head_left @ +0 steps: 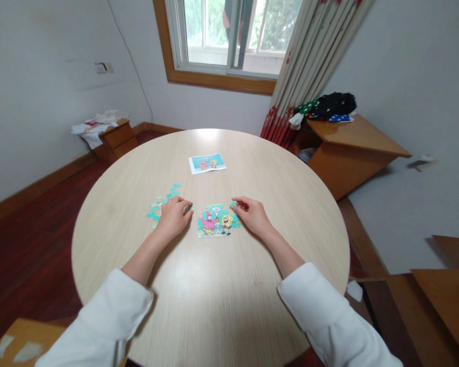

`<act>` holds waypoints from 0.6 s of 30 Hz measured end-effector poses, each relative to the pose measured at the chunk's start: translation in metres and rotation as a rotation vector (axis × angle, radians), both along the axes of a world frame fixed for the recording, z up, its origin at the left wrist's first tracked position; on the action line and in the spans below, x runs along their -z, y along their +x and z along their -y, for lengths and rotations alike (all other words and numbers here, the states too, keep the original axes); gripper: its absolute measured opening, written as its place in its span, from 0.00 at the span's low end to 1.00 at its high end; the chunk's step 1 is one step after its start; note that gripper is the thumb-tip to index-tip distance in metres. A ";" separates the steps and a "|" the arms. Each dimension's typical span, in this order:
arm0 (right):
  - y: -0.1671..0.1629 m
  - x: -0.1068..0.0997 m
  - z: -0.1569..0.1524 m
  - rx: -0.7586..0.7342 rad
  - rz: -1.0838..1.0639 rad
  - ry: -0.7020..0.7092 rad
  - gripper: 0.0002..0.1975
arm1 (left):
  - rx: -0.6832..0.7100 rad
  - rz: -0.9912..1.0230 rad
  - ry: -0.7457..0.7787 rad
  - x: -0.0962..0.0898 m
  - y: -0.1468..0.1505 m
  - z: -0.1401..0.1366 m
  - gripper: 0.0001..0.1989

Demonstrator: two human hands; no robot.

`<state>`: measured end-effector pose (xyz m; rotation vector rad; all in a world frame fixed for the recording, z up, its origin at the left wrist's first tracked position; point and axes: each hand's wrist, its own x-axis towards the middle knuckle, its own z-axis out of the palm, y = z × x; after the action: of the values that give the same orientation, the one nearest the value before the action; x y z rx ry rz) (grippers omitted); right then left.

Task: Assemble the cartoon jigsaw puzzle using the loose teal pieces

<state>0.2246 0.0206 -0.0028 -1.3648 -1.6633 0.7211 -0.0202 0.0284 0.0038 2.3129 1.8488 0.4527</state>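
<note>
A partly joined jigsaw puzzle (pixel 217 222) with pink, yellow and pale cartoon figures on turquoise lies flat on the round table (pixel 214 285). Just left of it, my left hand (pixel 175 214) is closed in a pinch on a small turquoise puzzle piece (pixel 192 207). On the other side, my right hand (pixel 251 211) pinches another turquoise puzzle piece (pixel 233 204) by the puzzle's upper right corner. Several loose puzzle pieces (pixel 153 213) are scattered beside and beyond my left hand, which partly hides them.
A printed picture sheet (pixel 207 163) with similar cartoon figures lies farther back on the table. Beyond the table stand a small cabinet (pixel 118 140) at left and a tilted-looking wooden cabinet (pixel 352 148) topped with cloths at right. A curtain (pixel 302 66) hangs beside the window.
</note>
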 end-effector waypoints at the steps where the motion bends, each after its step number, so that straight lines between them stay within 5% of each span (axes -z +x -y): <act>1: 0.000 0.000 0.000 -0.002 -0.004 -0.002 0.13 | -0.001 0.001 -0.001 0.000 0.000 0.000 0.13; 18: -0.003 -0.003 0.001 -0.013 -0.084 -0.050 0.11 | 0.011 0.054 -0.002 0.005 -0.002 -0.002 0.11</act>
<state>0.2215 0.0198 0.0001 -1.3417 -1.5984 0.8218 -0.0218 0.0300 -0.0008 2.2851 1.8103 0.5066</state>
